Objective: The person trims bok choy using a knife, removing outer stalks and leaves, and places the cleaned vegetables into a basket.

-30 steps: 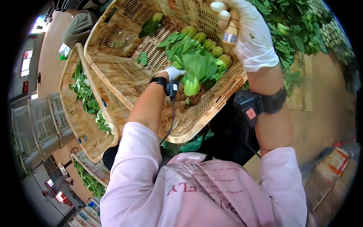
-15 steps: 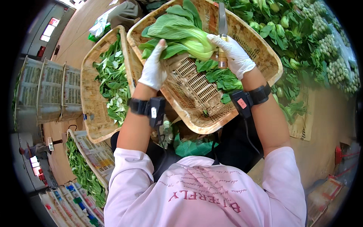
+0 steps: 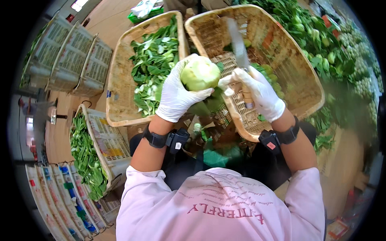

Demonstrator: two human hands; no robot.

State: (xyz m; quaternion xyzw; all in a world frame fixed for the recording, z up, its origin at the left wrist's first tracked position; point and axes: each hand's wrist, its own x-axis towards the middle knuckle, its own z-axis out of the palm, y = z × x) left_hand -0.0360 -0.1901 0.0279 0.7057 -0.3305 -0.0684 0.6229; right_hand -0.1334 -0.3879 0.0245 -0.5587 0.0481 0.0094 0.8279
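Note:
My left hand (image 3: pixel 173 96), in a white glove, is wrapped round a head of bok choy (image 3: pixel 202 74). The pale cut base faces up, and its leaves hang below, mostly hidden. Close to its right, my gloved right hand (image 3: pixel 263 94) is closed on a knife (image 3: pixel 239 47). The blade points up and away, smeared by motion; part of the brown handle shows below my fingers. A small pale bit (image 3: pixel 229 92) sits at my right fingertips, too blurred to name. Beneath the knife stands a stained plastic crate (image 3: pixel 309 76) with some greens in it.
A second crate (image 3: pixel 117 80) to the left holds loose leaves and trimmings (image 3: pixel 155 60). Heaped bok choy (image 3: pixel 317 44) lies at the far right. Another crate of greens (image 3: pixel 86 156) and stacked crates (image 3: pixel 68 60) stand on the left. A green bag (image 3: pixel 217 157) lies between my legs.
The bok choy has turned from leaves showing to its base facing up, now in my left hand alone. My right hand and knife have come away from it. The view has shifted.

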